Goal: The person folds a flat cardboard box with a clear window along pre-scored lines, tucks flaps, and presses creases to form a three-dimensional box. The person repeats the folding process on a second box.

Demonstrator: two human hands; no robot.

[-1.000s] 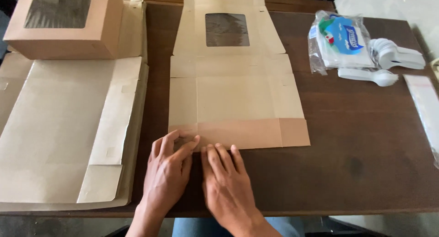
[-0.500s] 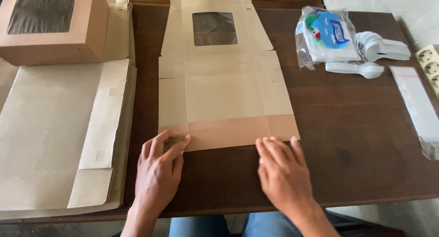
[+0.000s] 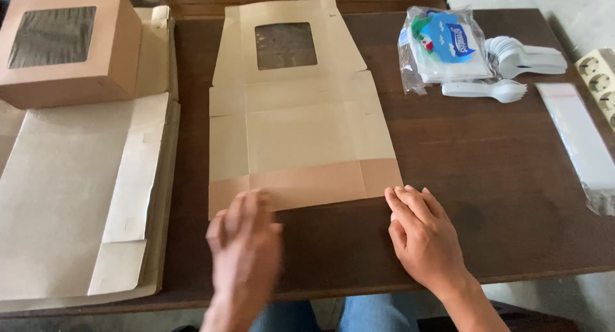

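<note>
I'm looking down at a flat, unfolded cardboard box blank [image 3: 301, 127] lying on the dark wooden worktop [image 3: 487, 178], window panel at the far end, darker brown flap strip at the near edge. My left hand [image 3: 246, 249] is hovering over the near-left corner of that strip, blurred, fingers spread and loose, gripping nothing. My right hand [image 3: 426, 239] is resting flat on the worktop just beside the near-right corner, fingers extended, holding nothing, fingertips about touching the flap corner.

Progress, judging by the layout: one finished windowed box [image 3: 67, 47] is already sitting assembled at far left on a stack of flat blanks [image 3: 77, 197]. The blank in front of me is lying fully flat, no side raised yet, so this one looks like it's only at the start, with all folding left.

Packages: a clear plastic bag of white napkins [image 3: 442, 47] with a blue-and-green label is sitting far right; white plastic spoons [image 3: 522, 56] just beside it; a long clear sleeve [image 3: 583, 140] along the right edge; a cream power strip [image 3: 599, 75] at the far-right border.
</note>
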